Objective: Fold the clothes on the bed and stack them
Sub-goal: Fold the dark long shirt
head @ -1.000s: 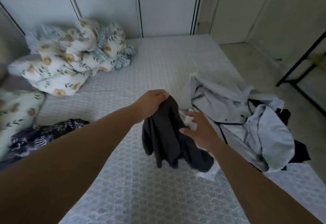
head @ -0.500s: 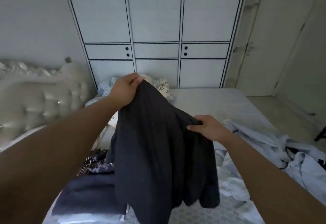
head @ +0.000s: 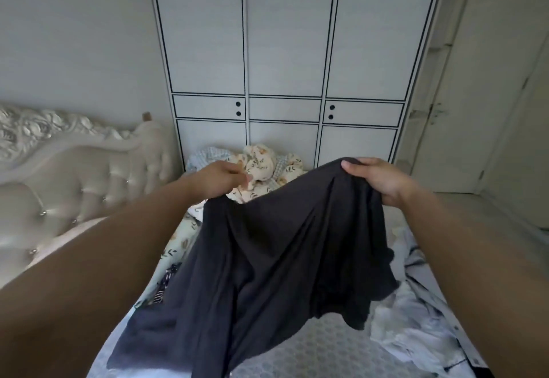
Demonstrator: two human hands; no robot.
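**Dark garment held up over the bed**

We see the white wardrobe [head: 285, 59] filling the far wall, its panels edged with thin black lines, and a pale door [head: 475, 95] to its right. The bed [head: 320, 345] lies below our view, its patterned grey cover showing near the bottom edge. At the left stands the padded, button-tufted headboard [head: 68, 175] with carved trim along its top.

We hold the dark grey garment [head: 267, 258] up between both hands, above the middle of the bed. Its top edge sags in a curve from one hand to the other, and its lower folds hang down; the near left corner seems to reach the bed cover, though we cannot tell whether it touches.

A heap of floral bedding [head: 261, 166] lies at the far end of the bed, against the wardrobe. Light blue clothes [head: 416, 327] lie crumpled on the right side of the bed, partly behind the garment. A dark patterned cloth [head: 163, 285] peeks out at the left, just beside the hanging fabric.

The right hand [head: 377, 181] has its grip closed over the garment's top right edge, thumb on the near side. The left hand [head: 219, 181] pinches the top left corner with curled fingers.
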